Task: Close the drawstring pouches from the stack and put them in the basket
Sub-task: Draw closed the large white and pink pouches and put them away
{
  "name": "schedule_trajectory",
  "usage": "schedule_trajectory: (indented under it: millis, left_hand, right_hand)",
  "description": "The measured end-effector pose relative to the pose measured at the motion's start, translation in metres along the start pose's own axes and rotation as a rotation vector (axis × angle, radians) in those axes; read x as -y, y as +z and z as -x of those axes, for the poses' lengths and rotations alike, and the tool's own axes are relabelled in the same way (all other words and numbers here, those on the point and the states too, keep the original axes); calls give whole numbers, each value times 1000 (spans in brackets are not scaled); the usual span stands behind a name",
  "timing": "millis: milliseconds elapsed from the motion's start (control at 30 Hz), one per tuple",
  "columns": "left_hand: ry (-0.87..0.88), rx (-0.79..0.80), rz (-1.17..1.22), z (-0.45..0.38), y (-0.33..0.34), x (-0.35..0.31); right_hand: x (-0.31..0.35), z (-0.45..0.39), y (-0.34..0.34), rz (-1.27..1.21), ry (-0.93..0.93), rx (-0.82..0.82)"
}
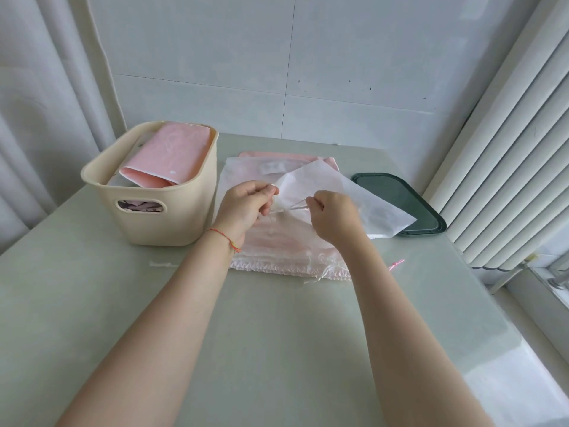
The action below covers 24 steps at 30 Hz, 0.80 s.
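Two hands working over the pouch stack [271, 238], fingertips partly hiding each other. Left of the left hand [243, 208], sitting on the table [277, 334]: a cream basket [154, 211] holding a folded pink pouch [172, 155], lower contents barely showing through the handle slot. Left hand pinching the mouth of a white translucent pouch [354, 195]; right hand [334, 215] curling round a thin drawstring [292, 206], hard to make out against the plastic. Lifted pouch covering part of the stack and, beyond the right hand, overlapping a dark green lid [409, 198]. Lying near the right forearm, a pink string end [395, 264].
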<state>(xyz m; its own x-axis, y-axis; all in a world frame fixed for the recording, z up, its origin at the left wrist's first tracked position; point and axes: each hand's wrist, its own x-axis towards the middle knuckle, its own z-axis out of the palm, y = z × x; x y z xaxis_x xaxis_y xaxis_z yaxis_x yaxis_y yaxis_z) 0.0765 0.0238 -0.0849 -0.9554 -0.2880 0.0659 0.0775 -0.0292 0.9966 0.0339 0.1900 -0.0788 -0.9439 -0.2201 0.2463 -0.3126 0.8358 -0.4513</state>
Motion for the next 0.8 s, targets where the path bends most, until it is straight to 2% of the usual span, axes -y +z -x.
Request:
schedule_trajectory:
  millis: [67,167,200,267,367,467,600,800]
  left_hand:
    - [44,-64,-78,0,-1,0]
    - [125,-100,-188,0,-2,-5]
    - [134,-99,-200,0,-1,-8]
    - [136,-89,-191,3,1,-16]
    - [155,-81,-124,11,8,-34]
    - [228,-92,-107,15,10,-51]
    - [335,-153,-336,19,2,-52]
    - [57,171,-609,26,-14,-39]
  right_hand:
    - [3,3,5,115,-61,-37]
    - [8,2,-2,93,-70,-55]
    - [11,1,-8,23,-49,-15]
    - [18,0,-21,-97,0,168]
    - [29,6,-32,109,-78,471]
    - [29,7,-40,144,-184,483]
    - [25,14,-56,113,-195,535]
    - [7,27,-60,-39,-139,539]
